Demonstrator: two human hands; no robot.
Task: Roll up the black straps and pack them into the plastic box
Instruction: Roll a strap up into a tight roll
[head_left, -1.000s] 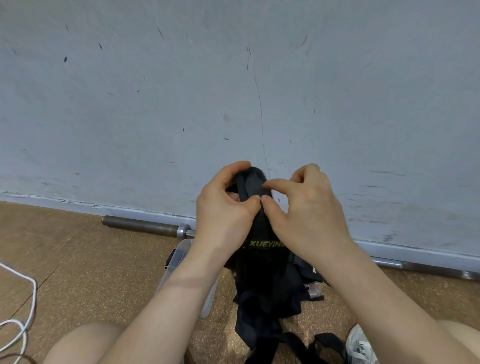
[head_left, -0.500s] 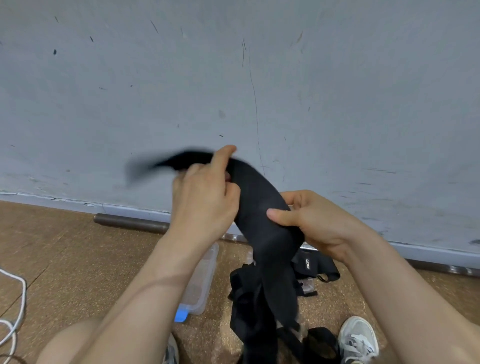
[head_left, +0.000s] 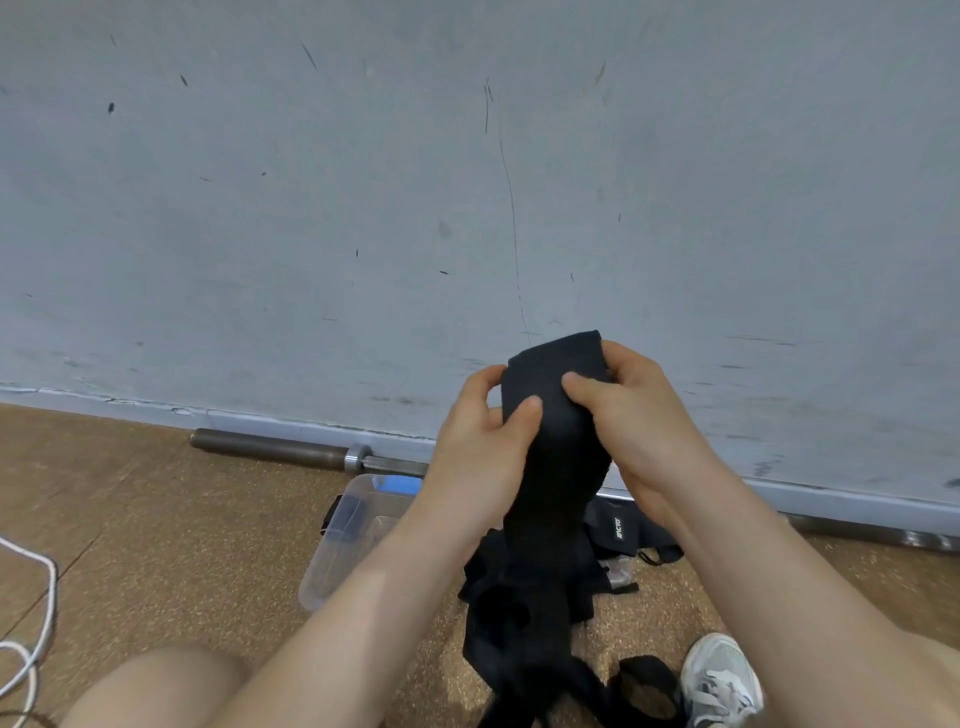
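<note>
Grips clamped: left hand (head_left: 478, 441) and right hand (head_left: 641, 421) pinch the top end of a wide black fabric strap (head_left: 558, 447), held up, probably so a tight roll can start. Its tail hangs onto the heap of loose black straps (head_left: 519, 587) beside the clear plastic box (head_left: 337, 561), kept close for packing.

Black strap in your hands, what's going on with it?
A person sitting on the floor holds one black strap up. The left hand and the right hand pinch its top end, and the rest hangs down to a pile of other straps. The plastic box stands on the floor left of the pile. Most of the strap is not rolled yet.
</note>
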